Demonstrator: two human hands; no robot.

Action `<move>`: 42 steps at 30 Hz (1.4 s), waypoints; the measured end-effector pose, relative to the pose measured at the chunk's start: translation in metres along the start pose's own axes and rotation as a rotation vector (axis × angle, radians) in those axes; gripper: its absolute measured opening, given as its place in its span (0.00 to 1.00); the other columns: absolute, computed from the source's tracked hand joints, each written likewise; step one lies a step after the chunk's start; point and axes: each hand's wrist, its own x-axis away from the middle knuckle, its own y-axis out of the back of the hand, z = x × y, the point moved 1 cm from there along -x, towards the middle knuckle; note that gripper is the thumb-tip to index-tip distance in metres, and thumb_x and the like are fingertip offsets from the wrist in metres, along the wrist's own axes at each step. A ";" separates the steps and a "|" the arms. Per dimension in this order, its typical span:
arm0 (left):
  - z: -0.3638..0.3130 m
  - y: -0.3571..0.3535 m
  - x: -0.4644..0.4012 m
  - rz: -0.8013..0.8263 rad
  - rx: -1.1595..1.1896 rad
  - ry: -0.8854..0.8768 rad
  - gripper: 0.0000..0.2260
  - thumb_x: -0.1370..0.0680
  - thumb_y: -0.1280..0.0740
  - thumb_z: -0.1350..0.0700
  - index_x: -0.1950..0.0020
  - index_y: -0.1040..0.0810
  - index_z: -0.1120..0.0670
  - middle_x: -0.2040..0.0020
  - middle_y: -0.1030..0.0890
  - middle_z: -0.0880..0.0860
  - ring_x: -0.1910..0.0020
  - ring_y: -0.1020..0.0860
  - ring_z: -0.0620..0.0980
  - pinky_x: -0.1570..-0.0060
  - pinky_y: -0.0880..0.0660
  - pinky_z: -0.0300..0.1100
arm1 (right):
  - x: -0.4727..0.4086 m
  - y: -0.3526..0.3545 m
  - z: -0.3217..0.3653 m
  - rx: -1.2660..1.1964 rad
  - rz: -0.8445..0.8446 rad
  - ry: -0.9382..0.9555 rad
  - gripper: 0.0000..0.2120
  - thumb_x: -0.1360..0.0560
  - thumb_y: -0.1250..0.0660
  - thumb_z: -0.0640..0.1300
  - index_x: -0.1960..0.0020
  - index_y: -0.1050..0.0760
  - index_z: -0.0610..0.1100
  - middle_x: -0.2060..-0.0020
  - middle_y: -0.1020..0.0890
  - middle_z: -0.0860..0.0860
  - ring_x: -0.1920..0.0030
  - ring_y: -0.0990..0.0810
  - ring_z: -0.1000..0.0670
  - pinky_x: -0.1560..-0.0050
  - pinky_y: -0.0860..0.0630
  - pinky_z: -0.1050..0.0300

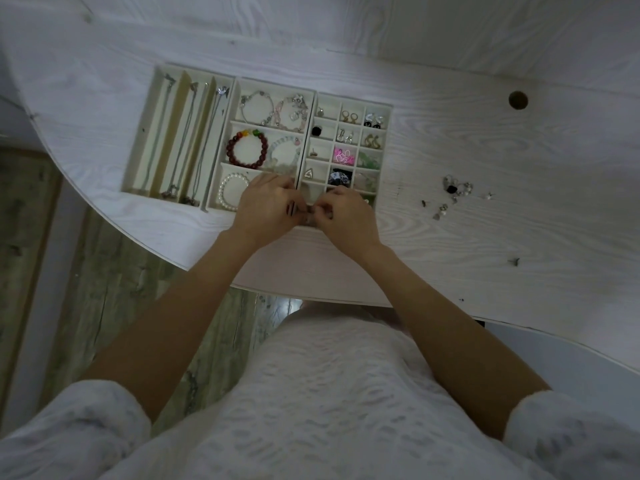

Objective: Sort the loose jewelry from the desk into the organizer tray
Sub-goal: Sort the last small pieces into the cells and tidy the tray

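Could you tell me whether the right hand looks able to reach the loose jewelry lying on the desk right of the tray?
Probably yes: the desk between the right hand and the loose jewelry is bare.

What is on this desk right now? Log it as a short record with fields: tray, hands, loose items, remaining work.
tray: cream compartmented organizer tray on the white wood-grain desk, holding necklaces, bracelets, earrings
left hand: fingers curled at the tray's near edge
right hand: fingertips pinch a small item, too small to identify
loose items: small cluster of silver and black jewelry pieces on the desk, right of the tray
remaining work: cluster still unsorted
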 end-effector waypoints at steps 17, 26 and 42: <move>-0.005 -0.002 0.000 -0.096 -0.056 0.019 0.05 0.37 0.27 0.51 0.65 0.16 0.52 0.66 0.22 0.53 0.65 0.23 0.57 0.62 0.31 0.44 | 0.012 -0.005 -0.003 0.257 -0.044 0.271 0.17 0.27 0.45 0.47 0.57 0.18 0.45 0.66 0.26 0.47 0.63 0.27 0.47 0.64 0.41 0.59; -0.002 -0.013 0.015 -0.257 0.046 0.093 0.02 0.30 0.29 0.57 0.59 0.18 0.54 0.61 0.22 0.53 0.58 0.24 0.55 0.60 0.36 0.43 | 0.014 -0.007 -0.009 0.332 -0.077 0.350 0.06 0.29 0.33 0.43 0.56 0.18 0.46 0.63 0.26 0.48 0.60 0.27 0.48 0.62 0.41 0.60; -0.103 -0.040 0.024 -0.262 0.097 0.138 0.12 0.27 0.36 0.52 0.49 0.17 0.53 0.56 0.18 0.52 0.58 0.24 0.56 0.59 0.25 0.46 | 0.060 0.089 -0.151 0.055 -0.195 -0.162 0.09 0.26 0.33 0.39 0.46 0.22 0.42 0.55 0.20 0.44 0.56 0.22 0.43 0.53 0.30 0.55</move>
